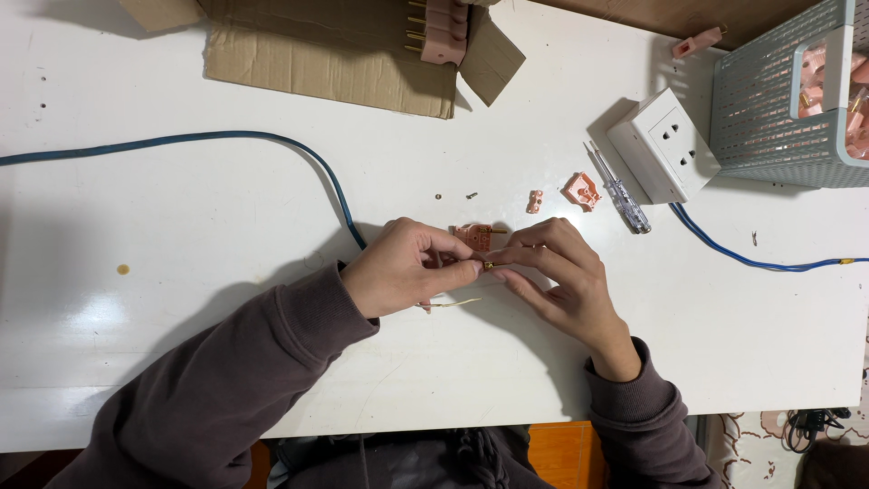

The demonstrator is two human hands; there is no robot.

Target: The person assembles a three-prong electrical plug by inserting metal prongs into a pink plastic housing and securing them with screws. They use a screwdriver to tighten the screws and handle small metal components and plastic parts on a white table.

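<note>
Both hands meet mid-table. The left hand (407,267) and right hand (557,272) pinch a tiny brass pin (488,265) beside the pink plug (474,237). It might slip and roll away.

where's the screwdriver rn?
In the head view, the screwdriver lies on the white table, right of centre, between the loose pink plug cover and the white socket block, beyond the right hand.
</note>
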